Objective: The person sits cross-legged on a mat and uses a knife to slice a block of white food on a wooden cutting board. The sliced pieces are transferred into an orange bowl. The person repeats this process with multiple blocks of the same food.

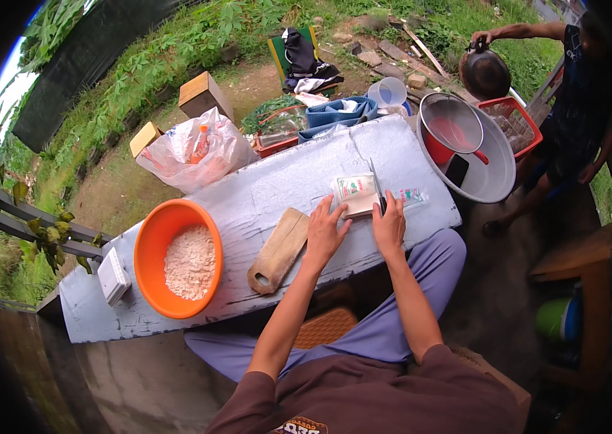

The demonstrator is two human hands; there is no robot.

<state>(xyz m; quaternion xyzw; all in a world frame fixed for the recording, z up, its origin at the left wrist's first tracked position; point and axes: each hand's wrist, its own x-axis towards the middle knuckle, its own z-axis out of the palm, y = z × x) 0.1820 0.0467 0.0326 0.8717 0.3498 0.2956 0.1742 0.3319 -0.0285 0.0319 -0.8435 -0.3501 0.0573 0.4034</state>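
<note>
A white block in a printed wrapper (356, 186) lies on the table in front of me. My left hand (326, 230) is at the block's near left corner, fingers apart and holding nothing; whether the fingertips touch it is hard to tell. In my right hand (389, 226) is the dark handle of a knife (375, 181), its blade pointing away along the block's right side. A clear printed plastic wrapper (412, 196) lies just right of the knife. Left of my left hand rests a wooden cutting board (279, 249) with a hole in its handle.
An orange basin (144, 278) holds pale crumbly flakes. A white box-like device (112, 276) stands farther left. Behind are a plastic bag (168, 163) and blue cloth (341, 112). At right sits a large metal basin (494, 184) with a strainer; a person (574, 123) beyond holds a pan (485, 74).
</note>
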